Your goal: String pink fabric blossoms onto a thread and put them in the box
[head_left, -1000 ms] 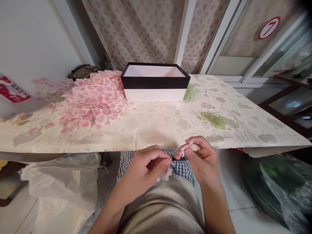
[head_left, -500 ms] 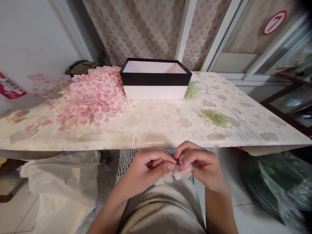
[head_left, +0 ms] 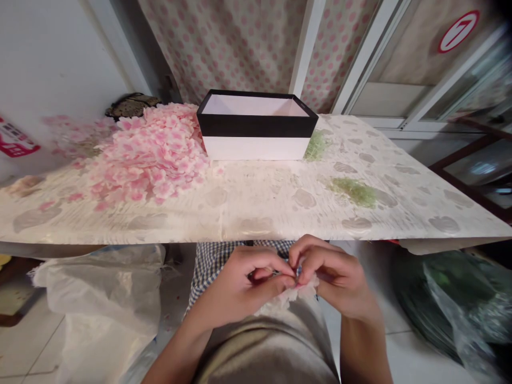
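Just below the table edge, over my lap, my left hand (head_left: 256,282) and my right hand (head_left: 334,272) meet at the fingertips. Both are closed in a pinch around a pale pink artificial flower (head_left: 304,292), whose petals hang beneath the fingers. Whatever small part the fingertips grip is mostly hidden. On the table, a large heap of pink artificial petals (head_left: 156,154) lies to the left. A black-and-white box (head_left: 256,146) with an open top stands behind my hands. Two clumps of thin green pieces lie right of it, the nearer green clump (head_left: 354,192) in front.
A patterned cloth covers the table (head_left: 256,202). Below it on the left hangs a white plastic sack (head_left: 108,304). At the lower right is a dark green bundle (head_left: 424,304) with clear plastic. A dotted curtain (head_left: 240,48) and sliding doors stand behind the table.
My left fingertips have shifted slightly right, closer to the right fingertips. The flower's petals have moved a little to the right with them. The view has tilted slightly.
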`<action>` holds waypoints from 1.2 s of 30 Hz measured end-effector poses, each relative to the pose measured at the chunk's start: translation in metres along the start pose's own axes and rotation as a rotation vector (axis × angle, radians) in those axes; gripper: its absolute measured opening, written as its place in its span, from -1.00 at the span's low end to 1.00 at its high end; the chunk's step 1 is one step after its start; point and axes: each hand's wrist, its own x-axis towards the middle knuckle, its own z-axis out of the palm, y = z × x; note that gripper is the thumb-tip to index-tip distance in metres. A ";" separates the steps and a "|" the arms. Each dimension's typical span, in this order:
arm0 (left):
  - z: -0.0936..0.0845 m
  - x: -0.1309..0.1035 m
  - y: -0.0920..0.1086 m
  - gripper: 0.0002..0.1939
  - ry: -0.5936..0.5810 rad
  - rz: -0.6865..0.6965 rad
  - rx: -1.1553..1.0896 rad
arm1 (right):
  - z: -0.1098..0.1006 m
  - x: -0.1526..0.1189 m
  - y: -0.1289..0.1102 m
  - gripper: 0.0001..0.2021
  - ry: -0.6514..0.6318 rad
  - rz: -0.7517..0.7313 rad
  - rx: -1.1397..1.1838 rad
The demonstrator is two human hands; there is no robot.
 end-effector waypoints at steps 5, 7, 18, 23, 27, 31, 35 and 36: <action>0.003 -0.002 -0.003 -0.91 -0.059 -0.035 -0.048 | -0.001 0.000 -0.004 -0.81 -0.007 -0.006 -0.082; 0.004 -0.002 -0.003 -0.89 -0.099 -0.054 -0.073 | -0.001 0.001 -0.006 -0.82 -0.024 -0.025 -0.082; -0.033 0.025 0.009 -0.84 0.003 -0.085 0.034 | -0.014 0.019 0.022 -0.87 0.222 0.083 -0.200; -0.092 0.143 0.041 -0.74 0.555 0.117 0.341 | -0.024 0.064 0.051 -0.90 0.261 0.136 -0.714; -0.130 0.231 0.050 -0.62 0.568 0.009 0.492 | -0.011 0.098 0.069 -0.81 0.063 0.150 -1.068; -0.150 0.236 0.032 -0.70 0.587 -0.032 0.721 | 0.002 0.116 0.078 -0.77 -0.028 0.153 -1.180; -0.164 0.189 0.018 -0.72 0.563 0.056 0.888 | 0.006 0.116 0.081 -0.74 -0.031 0.166 -1.242; -0.168 0.175 0.017 -0.71 0.527 0.080 0.931 | 0.006 0.115 0.082 -0.74 -0.019 0.175 -1.250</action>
